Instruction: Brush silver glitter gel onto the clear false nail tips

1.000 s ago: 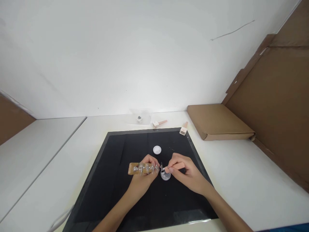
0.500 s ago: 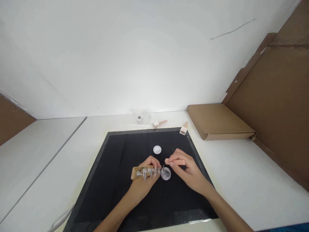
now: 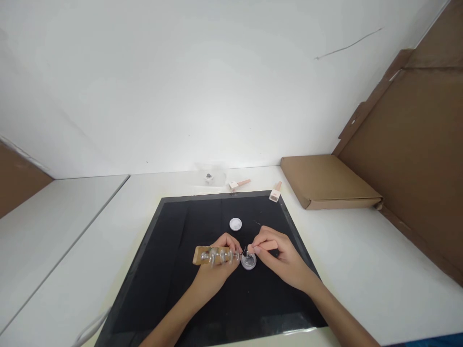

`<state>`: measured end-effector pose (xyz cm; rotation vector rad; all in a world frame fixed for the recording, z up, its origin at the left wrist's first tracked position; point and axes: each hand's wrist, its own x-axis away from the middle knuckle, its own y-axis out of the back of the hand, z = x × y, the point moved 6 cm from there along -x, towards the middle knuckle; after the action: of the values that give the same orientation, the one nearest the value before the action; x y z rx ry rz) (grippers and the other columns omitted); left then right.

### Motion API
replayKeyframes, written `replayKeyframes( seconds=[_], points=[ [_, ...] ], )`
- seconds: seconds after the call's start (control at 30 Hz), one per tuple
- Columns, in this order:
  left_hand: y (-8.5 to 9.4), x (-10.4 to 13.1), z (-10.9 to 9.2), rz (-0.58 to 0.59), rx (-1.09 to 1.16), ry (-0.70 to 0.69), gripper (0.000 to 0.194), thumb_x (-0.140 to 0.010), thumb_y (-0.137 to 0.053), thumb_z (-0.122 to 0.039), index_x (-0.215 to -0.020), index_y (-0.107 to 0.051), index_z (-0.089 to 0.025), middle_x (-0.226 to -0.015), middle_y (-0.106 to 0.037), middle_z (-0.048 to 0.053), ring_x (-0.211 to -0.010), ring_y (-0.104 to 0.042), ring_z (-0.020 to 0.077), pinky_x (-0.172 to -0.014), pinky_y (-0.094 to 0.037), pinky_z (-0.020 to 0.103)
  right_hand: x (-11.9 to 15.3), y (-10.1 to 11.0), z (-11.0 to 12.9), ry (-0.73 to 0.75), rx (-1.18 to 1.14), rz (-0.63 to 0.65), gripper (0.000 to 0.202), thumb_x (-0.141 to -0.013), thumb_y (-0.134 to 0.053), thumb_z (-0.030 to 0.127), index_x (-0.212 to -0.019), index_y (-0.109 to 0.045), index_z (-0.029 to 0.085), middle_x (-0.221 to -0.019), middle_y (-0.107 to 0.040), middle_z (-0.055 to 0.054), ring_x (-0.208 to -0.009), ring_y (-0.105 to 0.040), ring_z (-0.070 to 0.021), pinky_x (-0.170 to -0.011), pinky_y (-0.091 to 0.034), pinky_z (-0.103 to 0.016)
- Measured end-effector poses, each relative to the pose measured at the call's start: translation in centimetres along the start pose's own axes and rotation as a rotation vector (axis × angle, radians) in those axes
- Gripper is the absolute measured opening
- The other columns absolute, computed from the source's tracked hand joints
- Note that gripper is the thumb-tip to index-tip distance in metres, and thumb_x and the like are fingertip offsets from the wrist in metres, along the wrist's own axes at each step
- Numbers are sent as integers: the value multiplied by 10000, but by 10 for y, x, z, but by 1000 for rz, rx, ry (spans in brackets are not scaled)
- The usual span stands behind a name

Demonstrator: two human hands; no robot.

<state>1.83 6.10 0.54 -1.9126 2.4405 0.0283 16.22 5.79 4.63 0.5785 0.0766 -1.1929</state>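
peach tool [image 3: 267,246] and tan block [image 3: 196,255] between the mat's [image 3: 159,279] side edges
my right hand [image 3: 279,258] pinches the peach tool; my left hand [image 3: 216,273], fingers curled closed, holds the tan block, likely light, stiff, clear rings [image 3: 222,256] perhaps fragile: grip its bare end.

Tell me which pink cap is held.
The pink cap nearest the camera, in the right hand; the others are on the left bottle and right bottle, farther back.

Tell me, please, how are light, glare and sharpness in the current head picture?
Head view: the smooth white wall is brightest around its middle, greyer toward the top left; glare streaks the near edge of the black rectangular mat; the slim peach-coloured tool in the right hand has an indistinct tip.
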Motion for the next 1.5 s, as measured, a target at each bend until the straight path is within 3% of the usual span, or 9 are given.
replayKeyframes(
  seconds=[0.3,0.57,0.8,1.0,1.3,1.5],
  points=[
    [0,2,6,23,107,54,271,-699,-692,-232,-643,-431,-185,-734,-538,-7,-641,-448,110,-588,-349,236,1,5,-3,-24,-38,-87,205,-925,-493,249,-779,-627,199,-766,-588,-43,-708,-526,-172,-616,-421,-288],
    [0,1,2,33,257,140,302,-670,-733,-228,-636,-439,-173,-734,-544,-16,-668,-469,105,-632,-377,237,0,1,5,48,-104,-4,221,-890,-539,218,-680,-598,183,-662,-589,-18,-582,-493,-136,-521,-370,-257],
    [-2,4,0,59,282,168,320,-655,-748,-221,-627,-433,-174,-725,-537,-19,-671,-464,105,-648,-377,241,-1,4,3,27,-76,-85,268,-918,-514,288,-705,-645,191,-691,-601,-33,-648,-502,-158,-592,-401,-285],
    [-3,5,1,68,283,182,318,-647,-753,-218,-619,-439,-172,-723,-538,-18,-673,-464,105,-649,-376,240,0,8,-2,-3,-107,-161,249,-907,-534,292,-708,-647,194,-700,-586,-29,-648,-504,-155,-560,-396,-274],
    [-2,3,3,67,283,182,321,-649,-752,-228,-622,-437,-173,-728,-539,-16,-671,-468,105,-642,-379,241,1,3,3,68,-194,-18,223,-889,-550,260,-684,-605,190,-637,-564,-12,-576,-489,-142,-534,-378,-272],
    [-5,4,2,91,274,177,327,-644,-754,-244,-624,-435,-176,-723,-535,-12,-655,-463,104,-628,-372,242,0,3,1,36,-127,-77,281,-916,-518,272,-675,-637,191,-706,-610,-33,-643,-516,-152,-602,-413,-295]
  ],
)
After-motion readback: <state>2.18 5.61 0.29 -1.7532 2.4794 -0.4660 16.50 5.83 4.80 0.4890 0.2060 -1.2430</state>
